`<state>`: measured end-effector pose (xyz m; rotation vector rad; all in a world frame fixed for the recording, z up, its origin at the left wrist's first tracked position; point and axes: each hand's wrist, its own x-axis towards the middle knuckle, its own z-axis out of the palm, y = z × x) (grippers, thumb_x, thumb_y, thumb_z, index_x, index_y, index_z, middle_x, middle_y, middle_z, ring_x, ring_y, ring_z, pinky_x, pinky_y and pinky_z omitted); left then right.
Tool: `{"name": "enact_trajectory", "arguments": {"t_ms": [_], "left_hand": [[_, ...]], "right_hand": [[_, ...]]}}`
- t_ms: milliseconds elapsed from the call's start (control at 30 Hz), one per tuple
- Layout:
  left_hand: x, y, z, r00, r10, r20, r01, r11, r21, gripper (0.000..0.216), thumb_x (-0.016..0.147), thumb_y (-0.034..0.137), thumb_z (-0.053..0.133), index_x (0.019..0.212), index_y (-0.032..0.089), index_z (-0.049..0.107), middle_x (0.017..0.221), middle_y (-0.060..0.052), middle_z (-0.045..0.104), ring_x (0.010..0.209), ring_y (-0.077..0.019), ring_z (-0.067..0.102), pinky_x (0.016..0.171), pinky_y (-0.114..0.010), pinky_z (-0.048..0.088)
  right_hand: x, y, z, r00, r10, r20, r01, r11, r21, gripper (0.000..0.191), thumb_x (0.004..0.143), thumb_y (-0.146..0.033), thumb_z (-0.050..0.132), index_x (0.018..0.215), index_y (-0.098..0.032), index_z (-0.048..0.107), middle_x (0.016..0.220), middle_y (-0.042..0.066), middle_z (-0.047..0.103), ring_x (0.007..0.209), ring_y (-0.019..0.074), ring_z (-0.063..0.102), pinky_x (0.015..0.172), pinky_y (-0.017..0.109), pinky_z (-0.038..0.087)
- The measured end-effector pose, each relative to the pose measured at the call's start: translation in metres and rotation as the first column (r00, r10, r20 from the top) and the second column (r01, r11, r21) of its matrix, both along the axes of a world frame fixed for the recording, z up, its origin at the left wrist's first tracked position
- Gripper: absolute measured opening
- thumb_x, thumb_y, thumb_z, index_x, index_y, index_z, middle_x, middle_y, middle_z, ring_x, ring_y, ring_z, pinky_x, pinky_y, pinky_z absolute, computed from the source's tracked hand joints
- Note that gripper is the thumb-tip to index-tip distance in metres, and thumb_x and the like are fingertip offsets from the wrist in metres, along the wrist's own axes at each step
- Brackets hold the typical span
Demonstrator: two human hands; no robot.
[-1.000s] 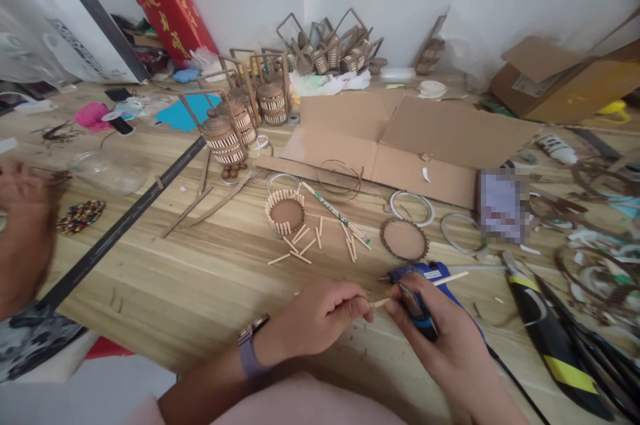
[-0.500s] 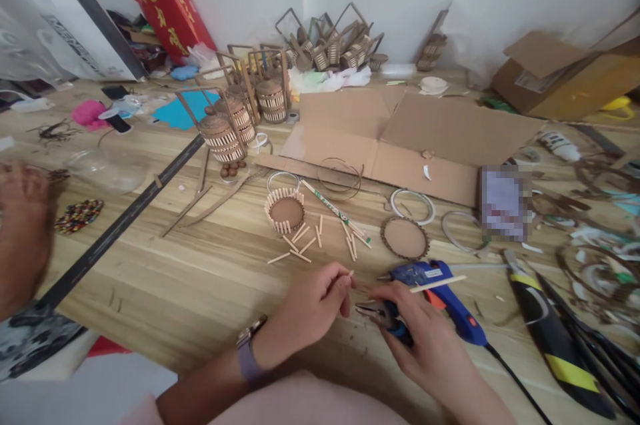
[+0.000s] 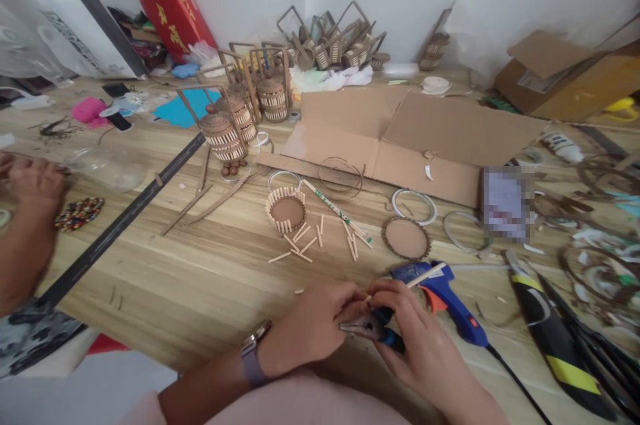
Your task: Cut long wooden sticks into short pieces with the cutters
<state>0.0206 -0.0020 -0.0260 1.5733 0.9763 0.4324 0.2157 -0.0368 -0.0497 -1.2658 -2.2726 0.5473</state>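
My right hand [image 3: 425, 338] is wrapped round a pair of pliers [image 3: 367, 326] whose jaws point left. Its thumb and forefinger also hold a thin wooden stick [image 3: 426, 275], which slants up to the right over the glue gun. Closed and palm down, my left hand [image 3: 315, 318] meets the right one, its fingertips pinching the near end of that stick. Beyond the hands, several short stick pieces [image 3: 300, 248] lie loose. Behind them stands a small round basket [image 3: 287, 211] with upright sticks round a cardboard base. A cardboard disc with a dark rim [image 3: 406, 238] lies further right.
A blue glue gun [image 3: 463, 315], a black-and-yellow tool [image 3: 560, 345] and wire rings [image 3: 414, 206] lie right. Cardboard [image 3: 345, 125] and finished little baskets [image 3: 223, 138] stand behind. At left, another person's hand [image 3: 35, 191] rests near a bead pile [image 3: 80, 214].
My left hand has moved right to meet the right hand and the stick. A short stick piece now lies beyond my left hand. The other person's hand has shifted slightly.
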Motion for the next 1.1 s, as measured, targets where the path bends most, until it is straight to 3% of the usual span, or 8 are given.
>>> {"name": "enact_trajectory", "arguments": {"t_ms": [167,333,467,567,633,767,933,1100], "left_hand": [[-0.002,0.007,0.002,0.978,-0.096,0.184,0.12,0.985,-0.124,0.042,0.092,0.051,0.045,0.073,0.017,0.06,0.074,-0.002,0.06,0.072,-0.0171,0.054,0.066,-0.026,0.038],[-0.003,0.009,0.004,0.931,-0.111,0.348,0.235,0.911,-0.338,0.052,0.084,0.067,0.048,0.077,0.017,0.061,0.07,-0.002,0.058,0.068,-0.0164,0.055,0.068,-0.028,0.041],[0.0,0.007,-0.005,0.955,0.041,0.292,0.082,0.915,-0.395,0.047,0.083,0.063,0.054,0.077,0.016,0.06,0.062,0.0,0.058,0.06,-0.013,0.051,0.068,-0.027,0.04],[0.002,0.008,-0.011,0.948,0.179,0.262,-0.066,0.919,-0.389,0.047,0.084,0.061,0.054,0.072,0.016,0.056,0.062,0.0,0.059,0.061,-0.0124,0.051,0.066,-0.026,0.038],[0.003,0.009,-0.013,0.927,0.253,0.278,-0.127,0.907,-0.401,0.047,0.083,0.062,0.054,0.071,0.016,0.055,0.062,0.0,0.059,0.061,-0.0122,0.05,0.064,-0.026,0.038],[0.006,0.009,-0.015,0.874,0.382,0.3,-0.213,0.856,-0.47,0.046,0.077,0.061,0.061,0.076,0.015,0.057,0.065,0.002,0.056,0.062,-0.0117,0.05,0.063,-0.026,0.036],[0.009,0.005,-0.012,0.841,0.445,0.307,-0.226,0.806,-0.547,0.031,0.072,0.044,0.068,0.074,0.015,0.056,0.067,0.003,0.053,0.063,-0.0101,0.046,0.064,-0.024,0.034],[0.011,0.0,-0.011,0.845,0.425,0.324,-0.215,0.825,-0.522,0.009,0.067,0.022,0.06,0.072,0.016,0.055,0.067,0.004,0.054,0.068,-0.0115,0.049,0.068,-0.024,0.037]], "right_hand": [[-0.002,-0.002,0.004,0.998,0.028,-0.058,-0.029,1.0,-0.01,0.035,0.074,-0.006,0.052,0.105,-0.024,0.049,0.114,0.012,0.067,0.104,0.0228,0.067,0.083,0.036,0.056],[-0.004,-0.002,0.006,0.997,0.057,-0.057,-0.056,0.998,0.018,0.037,0.078,-0.008,0.053,0.112,-0.023,0.049,0.127,0.015,0.062,0.116,0.0242,0.062,0.087,0.037,0.055],[-0.005,0.001,0.004,0.991,-0.086,-0.101,0.097,0.989,0.111,0.039,0.08,-0.013,0.056,0.117,-0.024,0.049,0.141,0.017,0.048,0.132,0.0304,0.047,0.092,0.044,0.052],[-0.006,0.004,0.003,0.96,-0.233,-0.155,0.26,0.947,0.187,0.032,0.084,-0.023,0.06,0.114,-0.024,0.049,0.134,0.018,0.049,0.128,0.033,0.049,0.087,0.046,0.052],[-0.009,0.004,0.001,0.949,-0.275,-0.154,0.302,0.933,0.197,0.031,0.086,-0.029,0.062,0.113,-0.024,0.049,0.128,0.017,0.05,0.122,0.0324,0.052,0.084,0.046,0.053],[-0.017,0.001,-0.002,0.957,-0.258,-0.134,0.277,0.95,0.144,0.039,0.082,-0.039,0.067,0.115,-0.026,0.051,0.121,0.014,0.051,0.112,0.031,0.056,0.08,0.045,0.055],[-0.025,-0.001,-0.003,0.965,-0.227,-0.13,0.245,0.958,0.149,0.037,0.085,-0.03,0.063,0.119,-0.026,0.05,0.118,0.012,0.05,0.112,0.0288,0.056,0.082,0.043,0.056],[-0.026,0.001,-0.004,0.965,-0.235,-0.118,0.254,0.95,0.183,0.03,0.088,-0.027,0.06,0.116,-0.025,0.049,0.116,0.012,0.049,0.109,0.0278,0.057,0.082,0.043,0.056]]}}
